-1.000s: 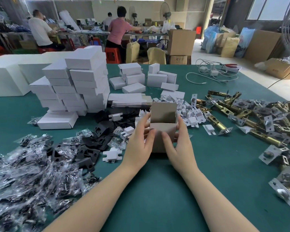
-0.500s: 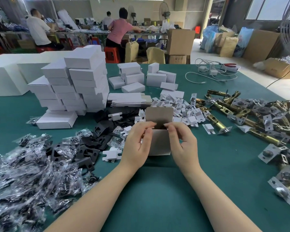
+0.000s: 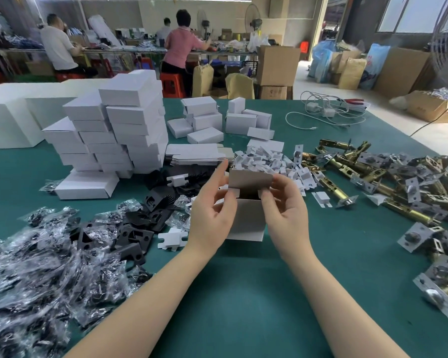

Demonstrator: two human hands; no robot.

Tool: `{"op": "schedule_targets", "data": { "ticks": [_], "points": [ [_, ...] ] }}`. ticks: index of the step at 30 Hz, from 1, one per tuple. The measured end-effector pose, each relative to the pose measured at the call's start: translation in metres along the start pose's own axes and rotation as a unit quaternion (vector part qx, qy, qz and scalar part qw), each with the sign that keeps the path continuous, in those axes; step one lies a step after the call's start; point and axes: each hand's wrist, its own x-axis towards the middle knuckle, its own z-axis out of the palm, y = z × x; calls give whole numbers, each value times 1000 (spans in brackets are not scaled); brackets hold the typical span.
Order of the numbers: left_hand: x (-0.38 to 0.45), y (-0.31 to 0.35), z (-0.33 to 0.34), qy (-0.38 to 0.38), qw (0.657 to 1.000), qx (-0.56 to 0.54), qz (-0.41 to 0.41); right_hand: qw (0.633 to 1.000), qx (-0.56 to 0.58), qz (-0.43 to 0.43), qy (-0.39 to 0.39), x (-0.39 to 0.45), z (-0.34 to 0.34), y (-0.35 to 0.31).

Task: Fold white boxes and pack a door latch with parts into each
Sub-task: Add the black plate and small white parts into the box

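A small white box (image 3: 246, 223) stands upright on the green table (image 3: 243, 293), its top open and its lid flap raised toward the back. My left hand (image 3: 212, 215) holds the box's left side, thumb on the left side flap. My right hand (image 3: 286, 210) holds the right side, fingers curled over the right side flap. Brass door latches (image 3: 347, 174) lie heaped to the right. Black plates in clear bags (image 3: 49, 267) cover the left. Small white card inserts (image 3: 267, 158) are piled just behind the box.
Stacks of folded white boxes (image 3: 119, 130) rise at the back left, with flat box blanks (image 3: 194, 153) beside them. More white boxes (image 3: 228, 117) sit at the back centre. A white cable and chargers (image 3: 323, 112) lie far right. People work at benches beyond the table.
The box stood with both hands flat against its sides; my fingers have since moved up to the top and now bend the two side flaps inward.
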Motion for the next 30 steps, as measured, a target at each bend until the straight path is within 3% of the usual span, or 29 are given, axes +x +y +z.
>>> {"op": "schedule_targets", "data": {
  "ticks": [6, 12, 16, 30],
  "points": [
    [-5, -7, -5, -28, 988, 112, 103, 993, -71, -92, -24, -2, -7, -2],
    [-6, -18, -12, -56, 967, 176, 175, 985, -107, -118, -61, -4, -16, 7],
    [-10, -21, -15, -81, 964, 183, 175, 986, -108, -109, -60, -9, -13, 7],
    [-10, -13, -5, -13, 974, 173, 145, 980, -137, -140, -38, -5, -9, 11]
  ]
}}
